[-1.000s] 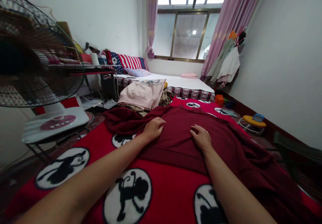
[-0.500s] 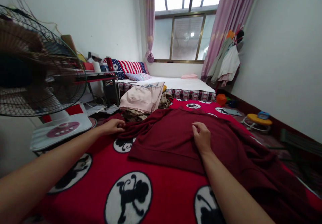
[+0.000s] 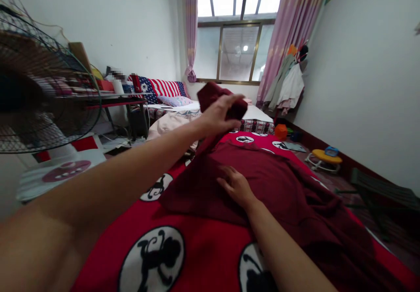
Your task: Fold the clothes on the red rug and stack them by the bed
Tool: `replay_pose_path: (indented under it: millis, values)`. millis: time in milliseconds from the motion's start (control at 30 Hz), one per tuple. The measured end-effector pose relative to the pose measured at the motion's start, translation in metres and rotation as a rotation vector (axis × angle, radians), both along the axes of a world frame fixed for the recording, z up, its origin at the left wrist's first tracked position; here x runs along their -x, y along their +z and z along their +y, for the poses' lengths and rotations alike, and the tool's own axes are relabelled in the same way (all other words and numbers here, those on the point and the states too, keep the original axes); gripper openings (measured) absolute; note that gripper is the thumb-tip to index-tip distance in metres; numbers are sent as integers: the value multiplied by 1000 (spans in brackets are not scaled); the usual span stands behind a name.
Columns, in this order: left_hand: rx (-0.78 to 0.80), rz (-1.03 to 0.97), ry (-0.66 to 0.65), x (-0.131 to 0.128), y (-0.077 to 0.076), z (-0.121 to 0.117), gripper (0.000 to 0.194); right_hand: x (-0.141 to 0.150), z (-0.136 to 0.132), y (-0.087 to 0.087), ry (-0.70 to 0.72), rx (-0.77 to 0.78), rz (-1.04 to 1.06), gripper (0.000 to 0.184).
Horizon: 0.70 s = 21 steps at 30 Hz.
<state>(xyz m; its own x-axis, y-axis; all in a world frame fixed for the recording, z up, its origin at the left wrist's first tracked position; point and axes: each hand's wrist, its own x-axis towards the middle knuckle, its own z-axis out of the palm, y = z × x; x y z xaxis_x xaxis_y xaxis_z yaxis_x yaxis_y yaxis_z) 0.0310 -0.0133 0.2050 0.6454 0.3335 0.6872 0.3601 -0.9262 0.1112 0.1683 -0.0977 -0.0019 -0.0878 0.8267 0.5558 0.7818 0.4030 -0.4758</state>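
My left hand [image 3: 218,116] is raised above the bed, fingers clamped on a bunched sleeve [image 3: 220,99] of the dark red garment [image 3: 278,187]. My right hand [image 3: 236,187] lies flat and open on the garment's middle, pressing it down. The garment is spread across the red blanket [image 3: 197,248] with its black-and-white round prints. A folded pink cloth [image 3: 167,126] sits just beyond, and a standing fan [image 3: 42,86] is off to my left.
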Motion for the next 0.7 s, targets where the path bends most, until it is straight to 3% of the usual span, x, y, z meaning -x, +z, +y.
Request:
replay_pose_path:
  millis: [33, 100, 200, 300, 433, 500, 600, 700]
  values:
    - [8, 46, -133, -6, -21, -12, 66, -4, 3, -3, -33, 8, 44, 36]
    - [97, 169, -176, 1, -65, -30, 70, -12, 10, -11, -83, 20, 137, 25]
    - [258, 362, 85, 39, -119, -40, 88, -20, 20, -18, -161, 65, 257, 15]
    - [390, 525, 311, 83, -150, -44, 101, -21, 23, -18, -341, 53, 321, 20]
    - [408, 552, 399, 118, -167, -54, 63, -18, 20, -9, -644, 3, 155, 64]
    - [382, 516, 425, 126, -167, -57, 43, -18, 22, -3, -677, 79, 8, 77]
    - [379, 411, 429, 128, -157, -54, 28, -25, 32, 7, -533, 171, -144, 53]
    - [429, 203, 345, 118, -135, -50, 24, -41, 45, 23, -447, 56, -68, 31]
